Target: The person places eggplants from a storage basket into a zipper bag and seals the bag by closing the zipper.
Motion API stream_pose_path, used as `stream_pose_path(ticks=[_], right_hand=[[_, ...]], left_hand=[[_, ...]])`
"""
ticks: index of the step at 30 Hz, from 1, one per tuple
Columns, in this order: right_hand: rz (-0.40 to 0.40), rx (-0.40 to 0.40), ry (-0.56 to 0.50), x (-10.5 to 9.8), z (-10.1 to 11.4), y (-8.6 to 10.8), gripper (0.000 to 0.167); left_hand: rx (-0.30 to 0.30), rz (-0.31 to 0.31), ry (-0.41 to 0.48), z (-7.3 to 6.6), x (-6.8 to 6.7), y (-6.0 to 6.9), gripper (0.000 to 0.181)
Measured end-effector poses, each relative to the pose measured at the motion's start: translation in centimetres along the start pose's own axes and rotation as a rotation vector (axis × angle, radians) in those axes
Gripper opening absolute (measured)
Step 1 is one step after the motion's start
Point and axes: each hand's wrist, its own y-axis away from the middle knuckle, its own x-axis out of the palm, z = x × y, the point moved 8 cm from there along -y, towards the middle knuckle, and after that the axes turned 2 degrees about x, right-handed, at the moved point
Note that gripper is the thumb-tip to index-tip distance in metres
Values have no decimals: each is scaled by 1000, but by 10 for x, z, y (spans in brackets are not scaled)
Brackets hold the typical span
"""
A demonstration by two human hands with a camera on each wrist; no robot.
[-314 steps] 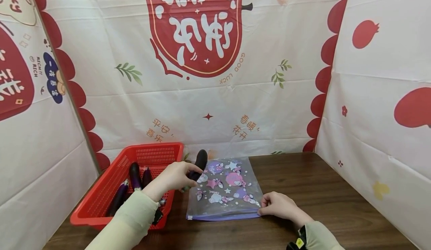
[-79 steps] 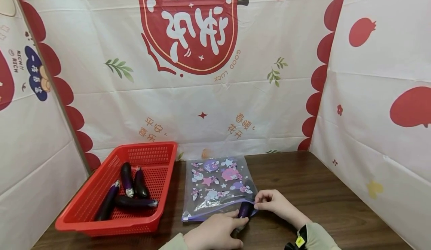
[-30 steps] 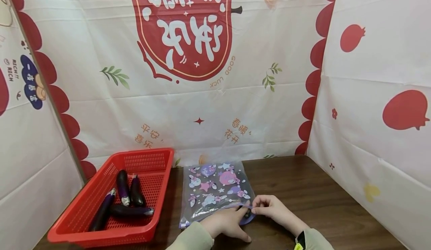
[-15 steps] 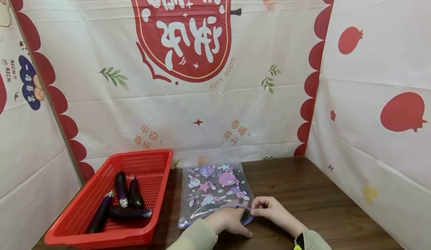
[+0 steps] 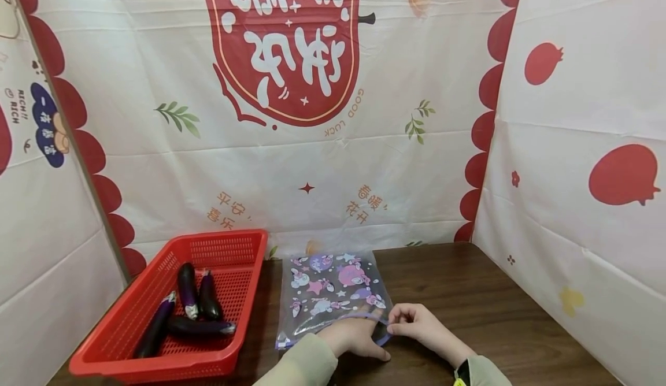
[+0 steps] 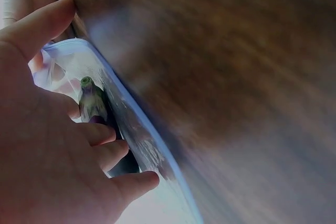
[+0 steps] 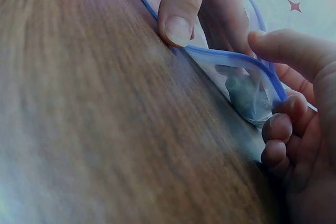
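Printed zip bag [image 5: 322,308], mouth parted, one eggplant [image 6: 92,106] inside

Printed zip bag, one: laid mostly flat on the wooden tabletop [image 5: 442,276], its violet-edged mouth turned to the near side, presumably for easy reach.

Eggplant, one: lodged inside the bag by its near right corner, stem end toward the mouth.

Right hand [image 5: 424,327]: placed at the bag's near right corner; the mouth's edge is pinched between thumb and fingers, seemingly so that the opening is held apart and the bag steadied.

Left hand [image 5: 356,337]: inserted at the bag's mouth, fingers extended and loosely spread beside the eggplant, thumb outside; pushing rather than gripping is suggested by this pose. Contact with the eggplant cannot be confirmed.

Red basket [image 5: 161,370], one: set left of the bag, apart from it, probably for ready supply; four eggplants [image 5: 202,327] are contained.
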Motion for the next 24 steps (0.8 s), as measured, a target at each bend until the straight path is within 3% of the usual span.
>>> stream_pose_path(ticks=[9, 18, 24], right_hand=[[2, -13, 20, 1, 0, 0, 15], [-20, -14, 40, -2, 1, -1, 12], [-14, -2, 29, -3, 1, 0, 13]], left_hand=[[-1, -23, 4, 2, -2, -3, 77], [-6, 29, -1, 5, 2, -1, 84], [27, 88, -21, 6, 4, 12, 81]])
